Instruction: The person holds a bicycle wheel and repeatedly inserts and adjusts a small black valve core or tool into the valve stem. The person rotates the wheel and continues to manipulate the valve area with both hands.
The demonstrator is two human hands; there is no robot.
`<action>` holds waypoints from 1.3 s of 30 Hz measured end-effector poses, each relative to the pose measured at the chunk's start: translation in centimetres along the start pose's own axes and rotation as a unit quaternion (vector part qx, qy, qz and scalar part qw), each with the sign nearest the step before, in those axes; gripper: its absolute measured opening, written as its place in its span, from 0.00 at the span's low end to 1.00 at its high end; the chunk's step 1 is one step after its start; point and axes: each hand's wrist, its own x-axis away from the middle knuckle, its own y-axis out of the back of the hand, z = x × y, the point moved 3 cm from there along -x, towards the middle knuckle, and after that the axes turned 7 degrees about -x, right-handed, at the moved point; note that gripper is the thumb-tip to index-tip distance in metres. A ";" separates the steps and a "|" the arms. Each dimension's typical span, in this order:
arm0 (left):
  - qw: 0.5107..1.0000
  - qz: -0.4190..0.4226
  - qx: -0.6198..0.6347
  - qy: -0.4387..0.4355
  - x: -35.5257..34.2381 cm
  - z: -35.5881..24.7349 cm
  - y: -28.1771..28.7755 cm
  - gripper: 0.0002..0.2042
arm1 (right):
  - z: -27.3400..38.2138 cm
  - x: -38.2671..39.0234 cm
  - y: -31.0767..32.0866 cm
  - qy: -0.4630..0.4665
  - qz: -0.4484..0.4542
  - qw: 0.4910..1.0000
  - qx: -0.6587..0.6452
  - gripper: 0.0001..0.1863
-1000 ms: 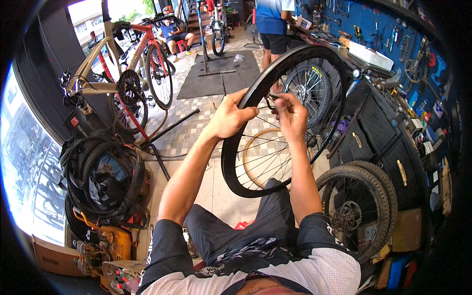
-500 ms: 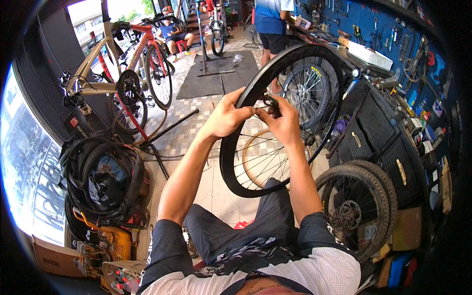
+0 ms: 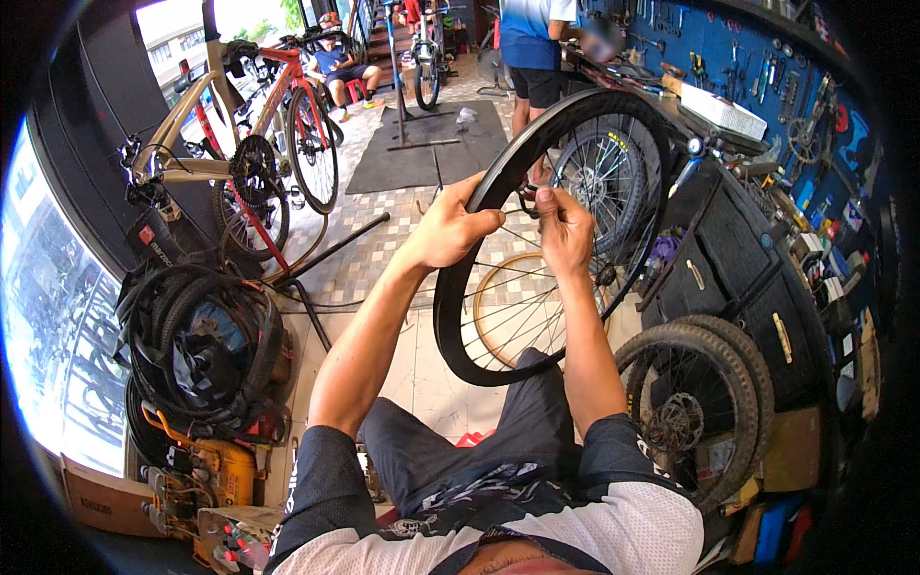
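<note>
A black deep-rimmed bicycle wheel (image 3: 448, 316) stands tilted in front of me, its lower rim by my right thigh. My left hand (image 3: 452, 226) is closed round the rim's left side, thumb on the inner edge. A thin dark rod (image 3: 438, 169) rises just beyond that hand; whether the fingers hold it I cannot tell. Inside the rim, my right hand (image 3: 567, 230) pinches a small dark tool (image 3: 528, 198) between thumb and fingers, close to the rim's inner edge. Thin black spokes run past this hand to the hub (image 3: 604, 274).
Two knobbly-tyred wheels (image 3: 685, 412) lean at the right by a black drawer cabinet (image 3: 738, 278). Left are a pile of tyres (image 3: 158, 331), a yellow machine (image 3: 230, 470) and bicycles (image 3: 287, 115). A person (image 3: 535, 48) stands at the workbench; another (image 3: 335, 67) sits behind.
My right hand has moved slightly right, away from my left thumb, and its thumb now points up. The wheel has shifted a little. The thin rod beyond my left hand now stands higher.
</note>
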 end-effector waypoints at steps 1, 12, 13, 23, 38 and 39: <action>1.000 -0.004 0.009 -0.007 0.0 -0.2 -0.1 0.22 | 0.1 -0.2 0.0 -0.007 0.007 1.000 -0.014 0.24; 0.997 0.016 0.080 -0.006 -0.6 1.4 -0.1 0.26 | 1.3 -0.1 -0.2 0.088 0.069 0.992 0.061 0.21; 0.996 0.019 0.084 -0.020 -0.7 1.5 -0.1 0.26 | 1.2 -0.2 -0.1 0.099 0.076 0.990 0.059 0.21; 0.998 0.011 0.054 -0.028 -0.5 0.3 -0.3 0.22 | 0.1 0.5 0.0 0.047 0.040 0.997 -0.039 0.22; 0.998 0.001 0.057 -0.037 0.0 -1.2 -0.6 0.21 | -1.5 -0.7 1.0 -0.064 0.031 0.991 -0.115 0.13; 0.998 0.006 0.057 -0.035 0.0 -1.5 -0.7 0.21 | -2.0 -0.5 1.3 -0.050 0.049 0.994 -0.080 0.14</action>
